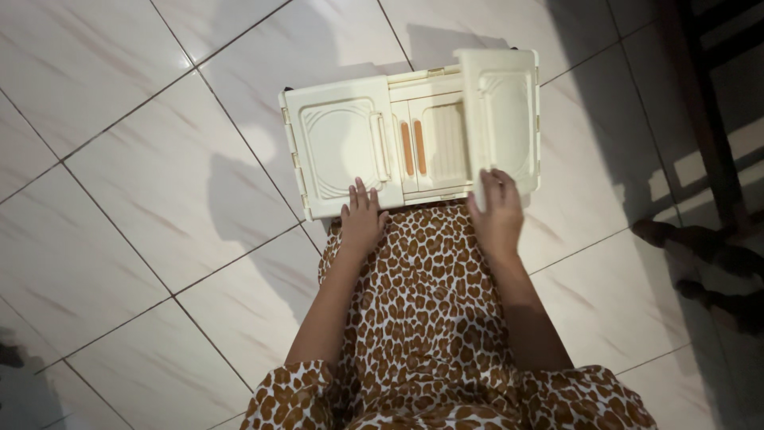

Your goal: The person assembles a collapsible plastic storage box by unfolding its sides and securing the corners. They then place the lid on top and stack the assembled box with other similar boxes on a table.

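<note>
A cream plastic storage box stands on the white tiled floor in front of me. Its top has two lid flaps. My left hand lies flat on the near edge of the left flap, which is down. My right hand rests on the near edge of the right flap, which is lifted and swung outward. Between the flaps I see the box's front panel with two orange handle strips. My leopard-print dress fills the lower middle of the view.
Large white marbled floor tiles spread to the left and behind the box. Dark wooden furniture legs stand at the right edge, with deep shadow around them.
</note>
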